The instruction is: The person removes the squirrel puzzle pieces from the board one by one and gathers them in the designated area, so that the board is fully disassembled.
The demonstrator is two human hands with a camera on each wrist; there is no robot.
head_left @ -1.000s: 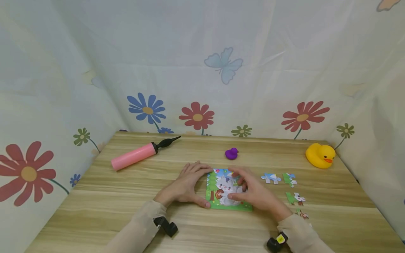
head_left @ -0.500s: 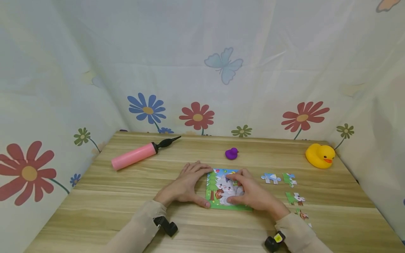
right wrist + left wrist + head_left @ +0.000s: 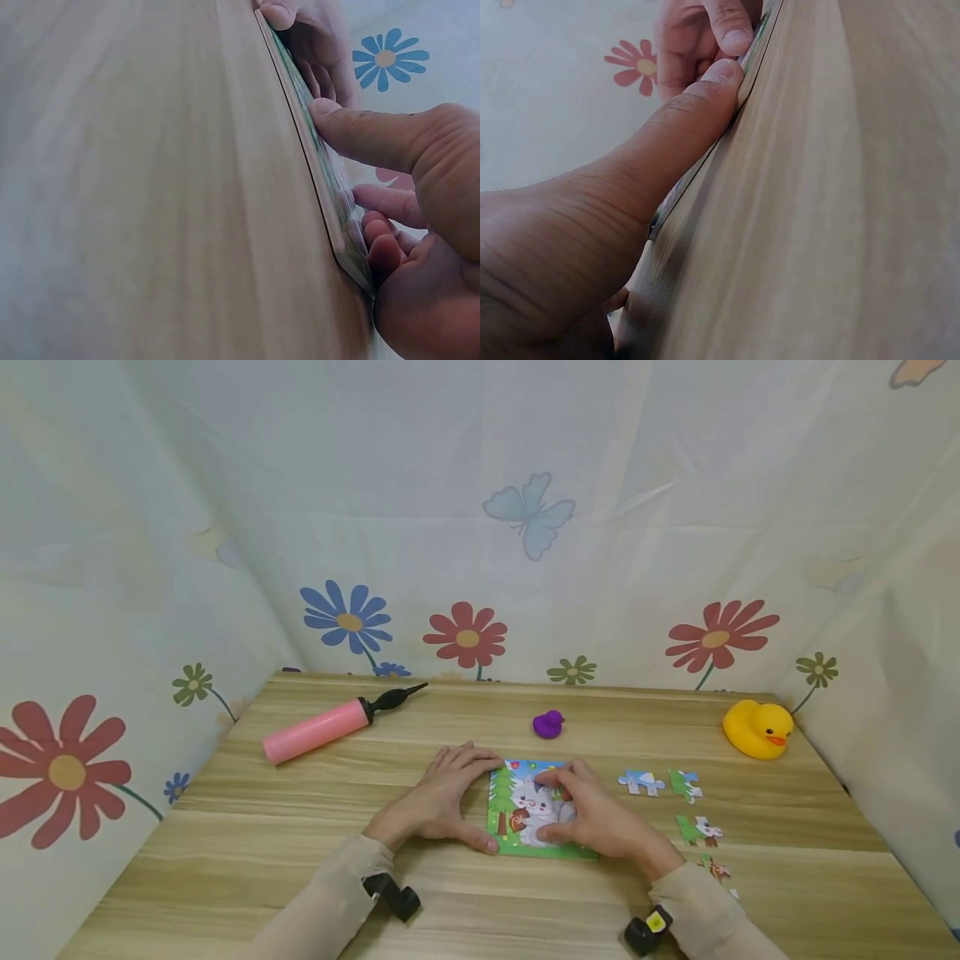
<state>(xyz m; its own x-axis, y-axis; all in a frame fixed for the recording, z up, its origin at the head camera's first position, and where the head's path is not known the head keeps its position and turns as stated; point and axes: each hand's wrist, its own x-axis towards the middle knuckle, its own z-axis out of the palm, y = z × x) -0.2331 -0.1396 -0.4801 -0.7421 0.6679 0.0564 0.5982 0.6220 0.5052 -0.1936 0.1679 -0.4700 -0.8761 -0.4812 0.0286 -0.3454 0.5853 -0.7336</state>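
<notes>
A square jigsaw puzzle (image 3: 525, 814) with a white animal and green trees lies flat on the table. My left hand (image 3: 442, 802) rests at its left side, thumb at the near corner and fingertips at the far corner, fingers extended. In the left wrist view, the left thumb (image 3: 694, 112) touches the board's edge. My right hand (image 3: 603, 818) is over the puzzle's right part, covering some of it. Seen from the right wrist, its thumb (image 3: 367, 131) and index finger touch the puzzle face with a gap between them, while the other fingers bend inward.
Loose puzzle pieces (image 3: 699, 831) lie right of the puzzle, some partly behind the right sleeve. Farther back are a pink hand pump (image 3: 318, 732), a small purple duck (image 3: 548, 724) and a yellow duck (image 3: 756, 729). A flowered curtain (image 3: 390, 527) surrounds the table.
My right hand has come down onto the puzzle and shifted slightly left, its thumb and index finger drawing nearer each other. The left hand stays in place.
</notes>
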